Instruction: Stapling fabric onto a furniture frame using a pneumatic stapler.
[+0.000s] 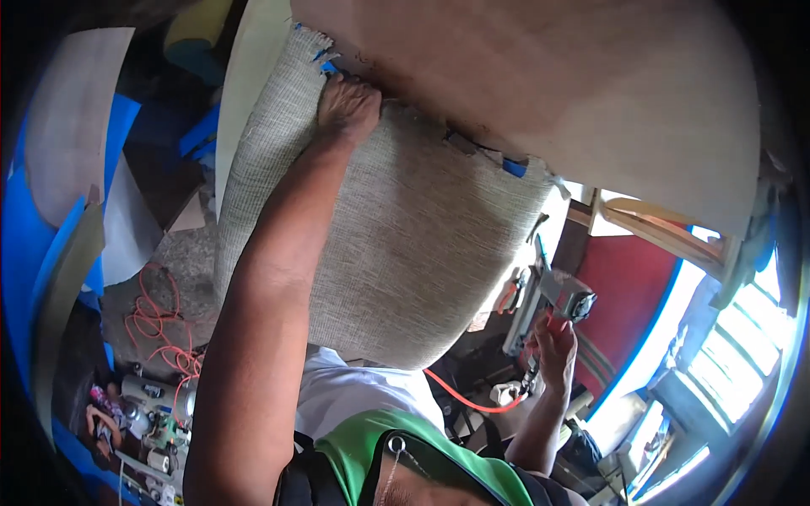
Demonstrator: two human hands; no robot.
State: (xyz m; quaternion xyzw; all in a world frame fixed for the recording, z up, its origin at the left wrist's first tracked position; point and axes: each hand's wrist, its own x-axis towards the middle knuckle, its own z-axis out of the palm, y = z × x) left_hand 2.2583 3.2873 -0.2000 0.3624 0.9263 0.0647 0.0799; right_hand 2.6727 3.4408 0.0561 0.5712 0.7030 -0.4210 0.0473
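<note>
My left hand [346,108] is raised and pinches the frayed edge of a beige woven upholstery fabric [405,253] against a tan wooden board [548,84]. The fabric hangs down over a rounded cushion shape in front of me. Blue strips [513,168] show along the fabric's stapled edge. My right hand [557,350] is lower at the right and grips a grey pneumatic staple gun [557,297]. An orange air hose [460,395] runs from the gun toward my body. The gun is apart from the fabric.
Orange hose coils [156,325] lie on the floor at the left near cans and small items [148,413]. Blue and grey sheets [59,194] stand at the far left. A wooden frame [666,232] and a red panel [629,295] are at the right.
</note>
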